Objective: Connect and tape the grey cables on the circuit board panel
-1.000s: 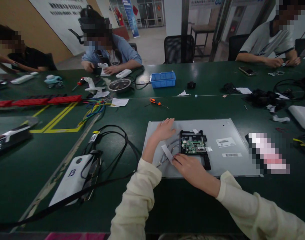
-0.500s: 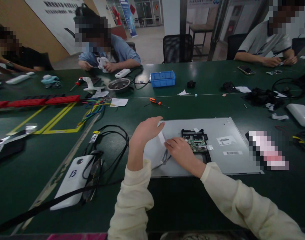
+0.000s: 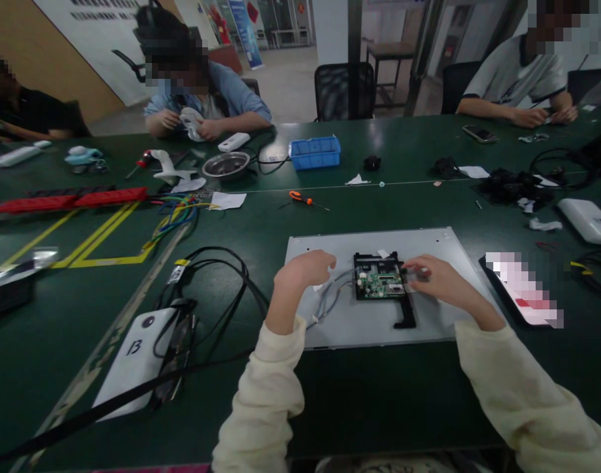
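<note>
A flat silver-grey metal panel (image 3: 443, 249) lies on the green table in front of me. On its middle sits a green circuit board (image 3: 379, 281) in a black plastic frame (image 3: 405, 312). My right hand (image 3: 441, 286) is at the board's right edge, thumb and fingers closed on a small piece of clear tape (image 3: 414, 278) there. Over the panel's left part, my left hand (image 3: 310, 270) has its fingers curled; what they hold, if anything, is hidden. A white strip (image 3: 322, 287) shows just under it. Grey cables (image 3: 328, 302) run from the board toward the left.
Right of the panel lies a phone (image 3: 521, 289). A white power bank (image 3: 133, 358) with black cables sits to the left. Beyond the panel are an orange screwdriver (image 3: 303, 199), a blue basket (image 3: 314, 154) and a metal bowl (image 3: 226, 165). Several people sit around the table.
My right hand has moved from the white strip on the left to the board's right edge. My left hand has lowered slightly and curled its fingers. The view has shifted a little.
</note>
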### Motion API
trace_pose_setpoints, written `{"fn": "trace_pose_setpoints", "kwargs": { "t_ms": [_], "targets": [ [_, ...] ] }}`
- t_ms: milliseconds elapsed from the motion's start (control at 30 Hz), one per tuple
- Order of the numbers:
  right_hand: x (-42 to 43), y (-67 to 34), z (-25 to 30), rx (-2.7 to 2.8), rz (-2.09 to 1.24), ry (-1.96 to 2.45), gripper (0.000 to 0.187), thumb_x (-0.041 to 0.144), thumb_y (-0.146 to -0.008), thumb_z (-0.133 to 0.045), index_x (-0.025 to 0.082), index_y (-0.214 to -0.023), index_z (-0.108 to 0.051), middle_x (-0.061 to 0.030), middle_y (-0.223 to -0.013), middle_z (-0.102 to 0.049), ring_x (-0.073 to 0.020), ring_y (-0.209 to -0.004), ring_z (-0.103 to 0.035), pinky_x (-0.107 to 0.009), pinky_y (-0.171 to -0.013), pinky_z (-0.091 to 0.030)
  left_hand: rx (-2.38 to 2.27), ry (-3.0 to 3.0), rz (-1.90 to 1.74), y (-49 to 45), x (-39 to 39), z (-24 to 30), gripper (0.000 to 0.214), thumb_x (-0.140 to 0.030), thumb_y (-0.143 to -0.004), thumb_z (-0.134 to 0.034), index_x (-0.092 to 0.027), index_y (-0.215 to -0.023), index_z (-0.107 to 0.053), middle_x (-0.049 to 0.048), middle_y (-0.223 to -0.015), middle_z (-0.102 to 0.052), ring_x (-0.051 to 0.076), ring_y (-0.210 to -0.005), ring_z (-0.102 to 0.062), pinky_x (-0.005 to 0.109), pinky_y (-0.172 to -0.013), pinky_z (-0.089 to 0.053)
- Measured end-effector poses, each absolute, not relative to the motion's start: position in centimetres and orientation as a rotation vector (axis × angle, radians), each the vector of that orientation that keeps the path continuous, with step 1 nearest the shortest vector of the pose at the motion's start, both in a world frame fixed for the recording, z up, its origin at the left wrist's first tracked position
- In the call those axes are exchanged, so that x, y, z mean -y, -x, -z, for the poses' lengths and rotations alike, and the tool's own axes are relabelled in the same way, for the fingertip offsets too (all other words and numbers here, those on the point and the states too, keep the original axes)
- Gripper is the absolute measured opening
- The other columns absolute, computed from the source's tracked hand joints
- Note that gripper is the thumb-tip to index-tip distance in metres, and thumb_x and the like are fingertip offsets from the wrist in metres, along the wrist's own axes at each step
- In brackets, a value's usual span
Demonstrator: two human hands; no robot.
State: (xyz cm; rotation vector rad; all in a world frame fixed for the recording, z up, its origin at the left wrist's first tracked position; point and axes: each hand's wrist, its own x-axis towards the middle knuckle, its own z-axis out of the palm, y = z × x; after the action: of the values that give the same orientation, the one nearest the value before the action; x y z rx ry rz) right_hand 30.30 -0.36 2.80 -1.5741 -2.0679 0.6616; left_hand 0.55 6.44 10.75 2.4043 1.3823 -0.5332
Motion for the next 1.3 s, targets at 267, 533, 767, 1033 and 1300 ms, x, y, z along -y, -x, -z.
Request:
{"fn": "trace_pose_setpoints", "kwargs": {
  "t_ms": [267, 533, 767, 1033, 1300],
  "targets": [
    [0.9, -31.0, -1.8, 2.124, -0.731, 1.556, 0.022, 0.020, -0.071, -0.068, 0.019, -0.093, -0.067, -0.0062, -0.097, -0.063, -0.0179, -0.084, -0.062, -0.033, -0.076, -0.051, -1.260, -2.464, 0.616, -2.2, -6.2, -10.1, 0.039, -0.020, -0.078, -0.060, -0.018, -0.116, -0.059, 0.0122, -0.118, -0.063, 0.025, -0.105, -0.062, 0.032, -0.086, -0.048],
    [0.6, -32.8, -1.7, 1.812, -0.819, 1.763, 0.019, 0.038, -0.080, -0.060, 0.020, -0.080, -0.066, -0.0032, -0.073, -0.068, -0.0175, -0.068, -0.064, -0.031, -0.067, -0.049, -1.337, -2.581, 0.273, -4.3, -5.4, -9.5, 0.048, -0.026, -0.083, -0.056, -0.016, -0.129, -0.044, 0.0139, -0.122, -0.055, 0.026, -0.106, -0.061, 0.032, -0.083, -0.049],
    [-0.3, -35.0, 0.3, 1.771, -0.258, 1.923, 0.033, 0.041, -0.081, -0.057, 0.016, -0.100, -0.067, -0.0126, -0.104, -0.064, -0.0213, -0.075, -0.062, -0.040, -0.075, -0.049, -1.347, -2.585, 0.149, -4.9, -6.6, -7.0, 0.033, -0.026, -0.091, -0.043, -0.015, -0.122, -0.049, 0.0126, -0.118, -0.055, 0.022, -0.098, -0.063, 0.031, -0.081, -0.049],
    [-2.8, -29.9, -1.4, 2.160, -0.208, 1.481, 0.031, 0.032, -0.089, -0.052, 0.020, -0.115, -0.064, -0.0109, -0.118, -0.062, -0.0270, -0.112, -0.055, -0.045, -0.099, -0.042, -1.397, -2.648, 0.189, -5.9, -6.7, -6.1, 0.023, -0.017, -0.091, -0.039, -0.014, -0.105, -0.058, 0.0110, -0.101, -0.066, 0.022, -0.096, -0.064, 0.030, -0.081, -0.048],
    [-5.1, -26.2, -1.4, 2.328, -0.203, 1.562, 0.022, 0.020, -0.090, -0.051, 0.016, -0.099, -0.071, -0.0099, -0.104, -0.069, -0.0234, -0.101, -0.062, -0.035, -0.090, -0.046, -1.388, -2.632, 0.223, -6.0, -6.2, -6.6, 0.023, -0.015, -0.091, -0.039, -0.014, -0.105, -0.057, 0.0122, -0.104, -0.067, 0.023, -0.097, -0.065, 0.031, -0.082, -0.049]
  ]
}}
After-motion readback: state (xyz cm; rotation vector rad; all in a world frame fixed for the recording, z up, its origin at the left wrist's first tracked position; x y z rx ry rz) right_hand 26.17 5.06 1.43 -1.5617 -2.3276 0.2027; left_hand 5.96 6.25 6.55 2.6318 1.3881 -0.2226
